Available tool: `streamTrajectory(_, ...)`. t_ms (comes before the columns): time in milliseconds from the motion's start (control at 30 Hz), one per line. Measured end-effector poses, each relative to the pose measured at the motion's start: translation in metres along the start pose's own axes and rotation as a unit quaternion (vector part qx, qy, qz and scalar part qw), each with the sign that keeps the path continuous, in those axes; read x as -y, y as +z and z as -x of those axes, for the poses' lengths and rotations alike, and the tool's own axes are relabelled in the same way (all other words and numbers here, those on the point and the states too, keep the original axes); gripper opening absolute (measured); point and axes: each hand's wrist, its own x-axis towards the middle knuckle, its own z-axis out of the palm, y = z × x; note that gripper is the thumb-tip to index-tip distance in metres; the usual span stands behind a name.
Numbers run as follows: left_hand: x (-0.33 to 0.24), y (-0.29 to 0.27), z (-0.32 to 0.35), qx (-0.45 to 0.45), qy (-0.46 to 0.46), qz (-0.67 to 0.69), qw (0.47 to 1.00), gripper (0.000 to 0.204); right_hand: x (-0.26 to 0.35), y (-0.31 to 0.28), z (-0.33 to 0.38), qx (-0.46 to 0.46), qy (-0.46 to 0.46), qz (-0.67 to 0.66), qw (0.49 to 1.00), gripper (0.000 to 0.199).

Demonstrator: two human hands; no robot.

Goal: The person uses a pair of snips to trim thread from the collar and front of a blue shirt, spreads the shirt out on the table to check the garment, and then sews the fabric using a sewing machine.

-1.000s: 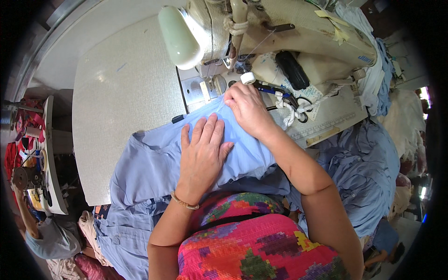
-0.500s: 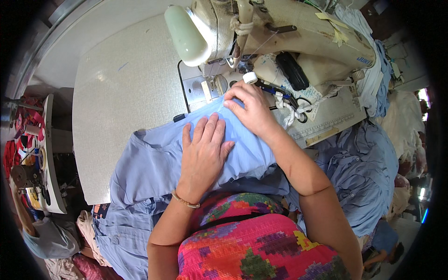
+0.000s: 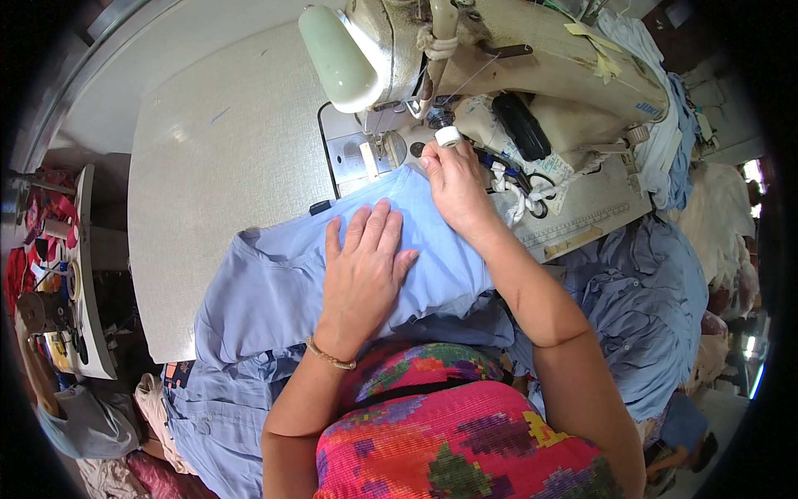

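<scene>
A light blue garment [image 3: 274, 291] lies over the front of the sewing machine table, its upper edge close to the needle plate [image 3: 345, 158]. My left hand [image 3: 366, 258] rests flat on the cloth with its fingers stretched out. My right hand [image 3: 459, 187] is at the garment's far right edge, just below a white knob [image 3: 447, 136]. Its thumb and forefinger are drawn together; whatever they may pinch is too small to tell, and the other fingers are partly hidden. The sewing machine [image 3: 549, 71] stands over the far side of the work.
Scissors [image 3: 539, 190] tied with white cloth lie right of my right hand, near a black oblong object [image 3: 521, 125]. A pale green lamp [image 3: 339, 66] hangs beside the machine head. Blue garments [image 3: 632, 299] are heaped at the right. Another person [image 3: 91, 424] sits at far left.
My right hand has moved slightly right and away from the garment's seam, its fingers turning toward the white knob. The left hand stays flat in place.
</scene>
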Motion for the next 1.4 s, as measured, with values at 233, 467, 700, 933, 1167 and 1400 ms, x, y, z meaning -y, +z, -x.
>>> streamTrajectory(233, 0.001, 0.001, 0.0, 0.0, 0.0, -0.005, 1.0, 0.049, 0.013, -0.008, 0.002, 0.062, -0.091, 0.011, 0.994, 0.011)
streamTrajectory(467, 0.0, 0.001, 0.0, 0.0, -0.001, -0.002, 1.0, 0.049, 0.01, 0.0, 0.003, 0.061, -0.09, 0.032, 0.994, 0.013)
streamTrajectory(700, 0.0, 0.001, 0.001, -0.001, -0.003, 0.002, 1.0, 0.049, 0.005, 0.001, 0.0, 0.047, -0.018, 0.036, 0.998, 0.012)
streamTrajectory(933, 0.001, 0.001, 0.001, -0.002, -0.001, 0.0, 1.0, 0.049, 0.008, -0.007, 0.0, 0.071, -0.044, -0.02, 0.996, 0.013)
streamTrajectory(1167, 0.0, 0.001, 0.001, -0.002, -0.001, 0.003, 1.0, 0.049, 0.007, -0.002, 0.003, 0.078, -0.092, 0.037, 0.992, 0.013)
streamTrajectory(1400, 0.0, 0.001, 0.001, 0.0, -0.002, 0.004, 1.0, 0.049, 0.003, -0.001, 0.001, 0.04, -0.024, 0.029, 0.998, 0.012)
